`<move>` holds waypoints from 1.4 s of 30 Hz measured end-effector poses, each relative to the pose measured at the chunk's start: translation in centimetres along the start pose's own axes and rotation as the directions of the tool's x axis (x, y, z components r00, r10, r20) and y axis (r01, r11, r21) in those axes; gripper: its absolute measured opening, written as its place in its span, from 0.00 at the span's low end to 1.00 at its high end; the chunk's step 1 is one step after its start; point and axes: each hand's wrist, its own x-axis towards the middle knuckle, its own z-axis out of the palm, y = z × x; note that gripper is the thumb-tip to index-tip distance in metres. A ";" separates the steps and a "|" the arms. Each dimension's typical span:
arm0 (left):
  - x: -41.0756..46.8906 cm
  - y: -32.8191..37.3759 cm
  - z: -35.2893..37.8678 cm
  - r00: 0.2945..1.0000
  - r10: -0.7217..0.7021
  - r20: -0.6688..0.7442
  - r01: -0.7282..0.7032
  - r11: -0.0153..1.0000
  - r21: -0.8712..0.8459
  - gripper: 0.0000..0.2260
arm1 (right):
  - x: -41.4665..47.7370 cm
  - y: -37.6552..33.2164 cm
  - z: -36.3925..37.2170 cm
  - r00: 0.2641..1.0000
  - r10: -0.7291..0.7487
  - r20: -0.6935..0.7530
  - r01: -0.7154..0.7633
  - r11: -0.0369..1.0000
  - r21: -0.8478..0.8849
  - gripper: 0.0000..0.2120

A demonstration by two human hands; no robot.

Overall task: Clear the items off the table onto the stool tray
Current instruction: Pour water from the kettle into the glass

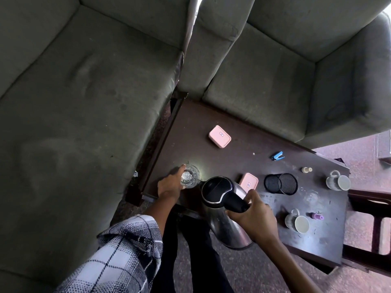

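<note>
My right hand (pixel 251 216) grips the kettle (pixel 224 206) by its black handle, body hanging over the near edge of the surface (pixel 232 153). My left hand (pixel 170 183) wraps the glass (pixel 189 176), which stands just left of the kettle lid. Beyond my right grip lie two pink boxes, a mesh cup and mugs. The stool tray is not visible.

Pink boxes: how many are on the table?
2. One pink box lies alone toward the sofas; the other pink box sits beside the kettle, partly hidden by it.
</note>
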 end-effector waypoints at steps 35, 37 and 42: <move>0.3 -0.2 0.8 1.000 -0.008 -0.008 0.008 0.998 -0.063 0.31 | -0.3 0.3 0.0 1.000 -0.011 -0.011 0.011 1.000 0.021 0.24; 0.4 -0.2 0.9 1.000 -0.007 -0.015 0.006 0.998 -0.066 0.31 | -0.2 0.4 0.1 1.000 -0.008 -0.011 0.009 1.000 0.023 0.24; 0.5 -0.3 1.2 0.999 -0.009 -0.031 0.007 0.998 -0.065 0.30 | -0.3 0.4 0.0 1.000 -0.004 -0.002 0.004 1.000 0.018 0.24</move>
